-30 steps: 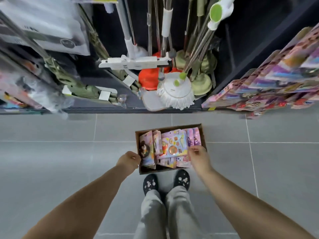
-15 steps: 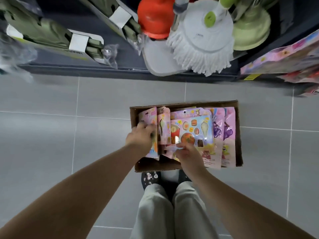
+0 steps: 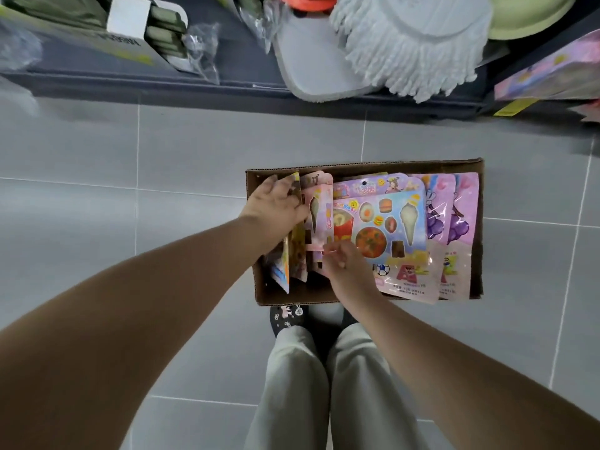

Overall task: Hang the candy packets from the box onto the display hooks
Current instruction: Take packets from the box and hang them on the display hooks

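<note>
Left hand (image 3: 276,206) clamps the upright candy packets (image 3: 316,222) at the left end of the box (image 3: 367,165) on the floor, steadying them so the right hand (image 3: 344,264), fingers pinched together, can separate one for hanging.

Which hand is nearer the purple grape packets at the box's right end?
Right. The right hand is mid-box, several packets short of the grape packets; the left hand is at the far left end.
</note>
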